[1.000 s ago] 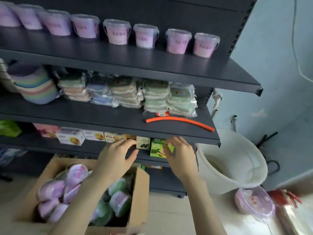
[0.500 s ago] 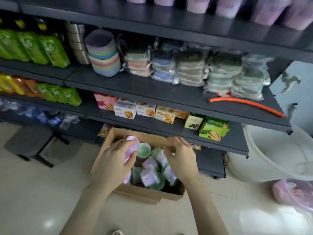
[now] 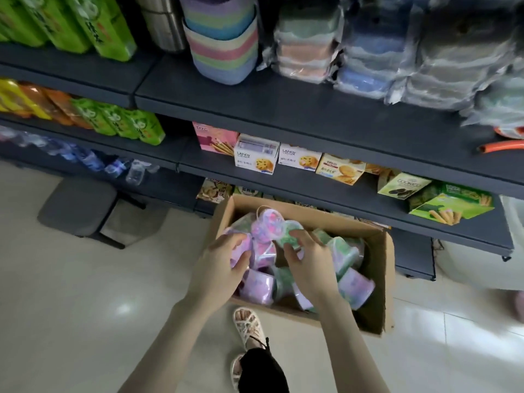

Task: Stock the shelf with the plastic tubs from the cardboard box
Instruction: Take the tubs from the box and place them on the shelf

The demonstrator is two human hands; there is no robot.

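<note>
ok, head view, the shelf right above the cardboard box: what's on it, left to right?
pink box → white cookie box → second white cookie box → yellow biscuit box → pale green cookie box → bright green stick-biscuit box

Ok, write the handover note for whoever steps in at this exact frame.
Left hand: fingers curled round a purple tub inside the cardboard box.
Right hand: fingers curled on a green tub in the same box.
The box sits on the floor by the shelf, with many tubs inside.
Done: no tubs on the shelf boards in view.
Left: lift these two out, shelve them, repeat.
</note>
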